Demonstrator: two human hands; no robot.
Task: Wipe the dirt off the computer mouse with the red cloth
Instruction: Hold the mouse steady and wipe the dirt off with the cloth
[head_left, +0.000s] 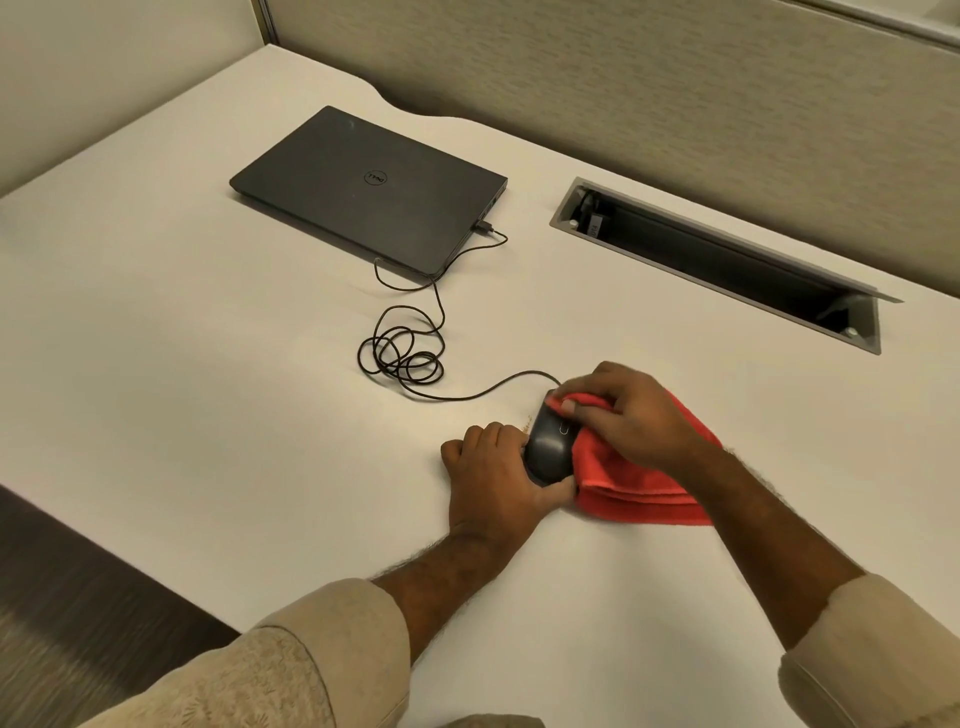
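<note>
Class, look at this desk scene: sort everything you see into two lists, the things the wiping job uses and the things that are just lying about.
Part of the job:
- computer mouse, held by the left hand
- red cloth, pressed on the mouse by the right hand

Just lying about:
- closed Dell laptop
- coiled mouse cable, plugged into the laptop
- open cable tray set in the desk

Office cubicle. Pale table filling most of the frame, walled by fabric partition panels along the top. Closed dark laptop at upper centre; recessed cable tray set into the table, upper right.
</note>
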